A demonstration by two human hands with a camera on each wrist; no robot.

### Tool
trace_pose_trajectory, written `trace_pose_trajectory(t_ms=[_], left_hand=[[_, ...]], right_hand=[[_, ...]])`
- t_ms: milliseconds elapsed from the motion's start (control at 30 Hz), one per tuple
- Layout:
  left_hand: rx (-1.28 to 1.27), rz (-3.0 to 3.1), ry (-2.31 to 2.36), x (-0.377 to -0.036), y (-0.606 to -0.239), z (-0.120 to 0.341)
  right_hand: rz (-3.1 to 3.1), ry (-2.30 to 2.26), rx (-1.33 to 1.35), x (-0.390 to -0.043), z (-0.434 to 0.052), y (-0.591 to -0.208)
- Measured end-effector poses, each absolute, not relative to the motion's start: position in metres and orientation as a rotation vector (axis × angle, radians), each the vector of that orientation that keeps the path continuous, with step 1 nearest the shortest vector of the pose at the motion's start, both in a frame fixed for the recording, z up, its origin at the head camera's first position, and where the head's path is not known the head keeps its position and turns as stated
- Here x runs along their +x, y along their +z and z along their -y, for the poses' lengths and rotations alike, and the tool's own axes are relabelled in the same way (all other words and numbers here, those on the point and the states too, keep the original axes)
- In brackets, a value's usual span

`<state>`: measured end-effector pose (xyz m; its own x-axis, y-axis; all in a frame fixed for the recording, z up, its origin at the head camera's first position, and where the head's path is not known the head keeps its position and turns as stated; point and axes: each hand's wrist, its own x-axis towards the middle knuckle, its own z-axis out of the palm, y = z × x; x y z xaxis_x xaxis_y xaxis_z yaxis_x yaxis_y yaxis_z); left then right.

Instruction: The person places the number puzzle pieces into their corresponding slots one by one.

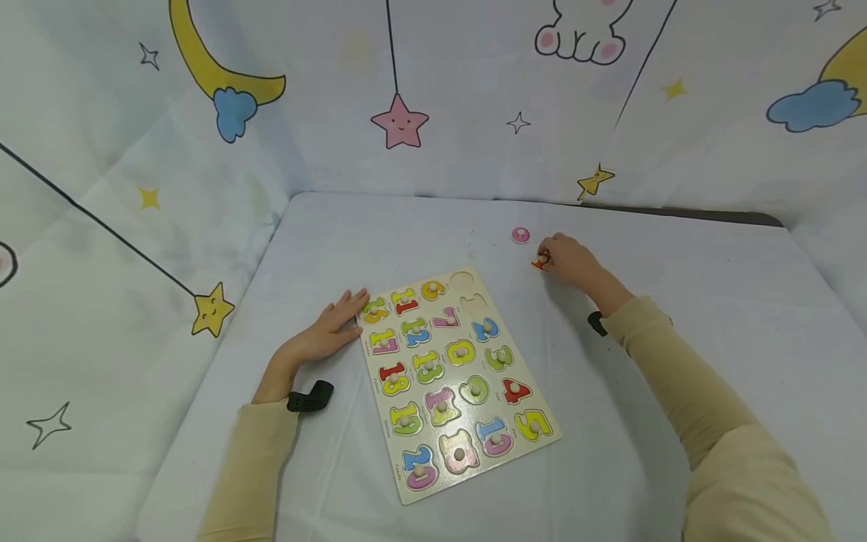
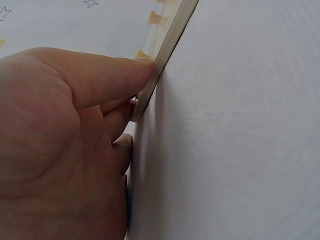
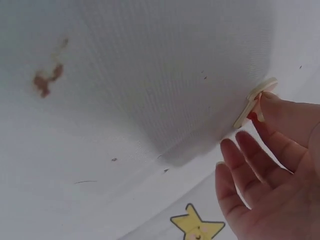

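Observation:
A wooden number puzzle board [image 1: 443, 388] lies on the table, with knobbed, colored number pieces in most of its recesses. Two recesses at its far right corner hold no piece. My left hand [image 1: 325, 331] touches the far left corner of the board; in the left wrist view the thumb [image 2: 115, 75] meets the board's edge [image 2: 167, 52] with fairly straight fingers. Beyond the board, my right hand [image 1: 572, 263] pinches a small red-orange puzzle piece [image 1: 539, 263] between thumb and fingers. The piece's pale wooden edge [image 3: 244, 114] shows in the right wrist view; its face is mostly hidden.
A round pink puzzle piece [image 1: 520, 235] lies on the white tablecloth [image 1: 711, 301], just beyond and left of the right hand. Behind the table hangs a white cloth [image 1: 467, 68] printed with stars and moons. Brown stains show on the cloth in the right wrist view.

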<state>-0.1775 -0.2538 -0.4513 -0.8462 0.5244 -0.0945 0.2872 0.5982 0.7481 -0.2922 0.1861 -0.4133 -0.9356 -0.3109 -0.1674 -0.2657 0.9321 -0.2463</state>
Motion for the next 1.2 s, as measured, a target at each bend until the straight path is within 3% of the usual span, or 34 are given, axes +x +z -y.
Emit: trace_pose_trajectory(t_ms=[233,733,1000,1200], left_hand=[[0.665,-2.528,1.092,-0.178,-0.452,0.255],[0.669,-2.526,1.084,-0.177,-0.451,0.254],[0.668,-2.529,1.094,-0.178,-0.452,0.255],[0.68,-2.53,1.092,-0.178,-0.453,0.255]], right_hand=[[-2.886,-0.158,-0.463,-0.291,-0.185,-0.417],[-2.963,-0.273,-0.394,-0.295,-0.186,-0.419],[-3.156,0.271,-0.757,-0.275,-0.182,-0.422],[-3.217,0.257,-0.873,-0.262,-0.186,-0.419]])
